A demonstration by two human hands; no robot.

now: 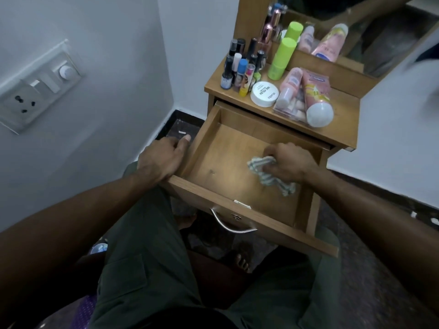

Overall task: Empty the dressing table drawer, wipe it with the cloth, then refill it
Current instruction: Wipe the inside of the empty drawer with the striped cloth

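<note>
The wooden drawer (228, 162) of the dressing table stands pulled out in the middle of the view, and nothing lies in it except the cloth. My right hand (288, 162) is inside it, shut on a crumpled striped cloth (270, 175) that presses on the drawer floor near the right wall. My left hand (162, 157) grips the drawer's left wall near the front corner. On the tabletop (342, 115) behind stand the cosmetics: small bottles (240, 67), a green tube (281, 59), a white jar (264, 94) and pink tubes (313, 98).
A metal handle (231, 223) sticks out of the drawer front above my knees. A mirror (356, 27) rises behind the tabletop. A wall with a socket panel (35, 89) stands close on the left. My legs and bare feet fill the floor below the drawer.
</note>
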